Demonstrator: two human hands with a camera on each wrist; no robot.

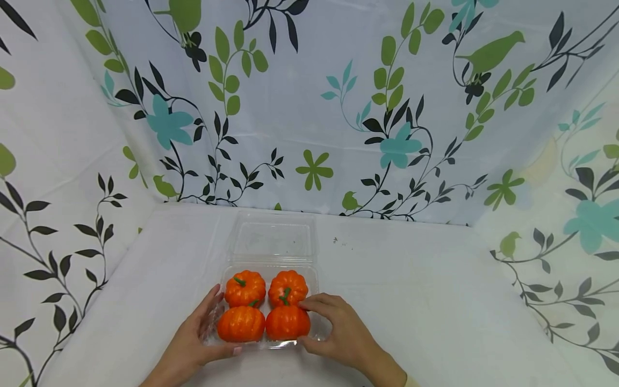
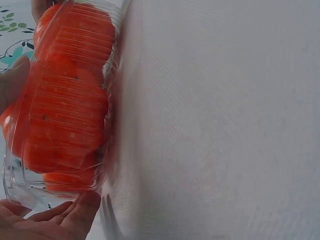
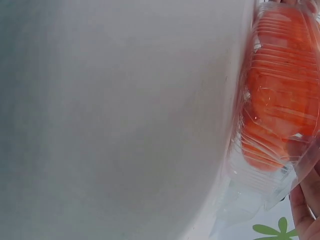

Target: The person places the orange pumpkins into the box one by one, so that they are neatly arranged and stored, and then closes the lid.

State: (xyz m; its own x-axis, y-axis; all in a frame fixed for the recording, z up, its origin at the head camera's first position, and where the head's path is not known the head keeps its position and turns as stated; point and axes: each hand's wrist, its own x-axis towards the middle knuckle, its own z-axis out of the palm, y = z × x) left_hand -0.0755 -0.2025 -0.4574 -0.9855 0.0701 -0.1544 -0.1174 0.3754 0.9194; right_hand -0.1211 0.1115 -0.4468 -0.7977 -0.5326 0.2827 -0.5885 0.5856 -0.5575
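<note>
A clear plastic clamshell box (image 1: 278, 262) lies with its lid (image 1: 271, 236) folded back. Several small orange pumpkins with green stems fill its base in two rows. My left hand (image 1: 191, 336) grips the near left corner, fingers along the side and thumb at the front edge. At the near right, my right hand (image 1: 340, 333) holds the front right pumpkin (image 1: 288, 323) between index finger and thumb. Beside it sits the front left pumpkin (image 1: 240, 324); behind are the back left (image 1: 245, 287) and back right (image 1: 288, 285) ones. Through the ribbed wall (image 2: 65, 125), the left wrist view shows orange pumpkins.
A white cloth (image 1: 411, 290) covers the table under the box. Behind and at both sides hangs a white curtain (image 1: 290, 107) printed with leaves, birds and flowers. Small dark specks (image 1: 336, 239) mark the cloth right of the lid.
</note>
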